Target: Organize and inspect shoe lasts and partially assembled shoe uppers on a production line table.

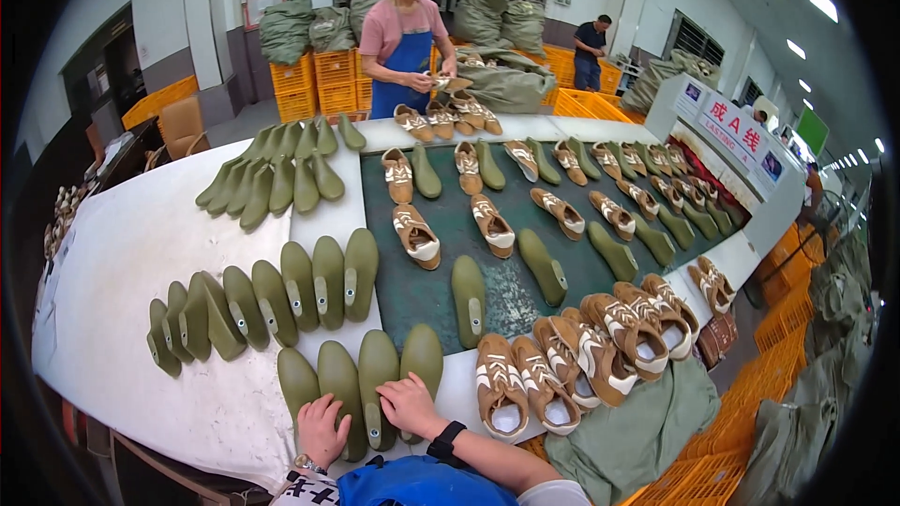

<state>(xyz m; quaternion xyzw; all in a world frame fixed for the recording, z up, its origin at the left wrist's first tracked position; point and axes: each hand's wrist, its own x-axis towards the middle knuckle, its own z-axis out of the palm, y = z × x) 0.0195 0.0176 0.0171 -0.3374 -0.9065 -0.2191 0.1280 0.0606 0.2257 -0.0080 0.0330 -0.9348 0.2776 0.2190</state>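
Note:
Four green shoe lasts stand side by side at the table's near edge. My left hand [322,431] rests on the lower ends of the left two, the outer last [297,377] and the one beside it [339,379]. Its fingers lie extended, with the thumb apart. My right hand [410,405] reaches across the rightmost last [422,354], with spread fingertips touching the third last [378,365]. Neither hand visibly grips a last; the undersides of the fingers are hidden.
A row of green lasts [242,305] stands beyond my hands, and more [281,186] lie farther back. Brown sneakers [502,384] crowd the right edge. A dark green belt [450,295] carries shoes and lasts. Across it, a person in a blue apron [403,70] handles a shoe.

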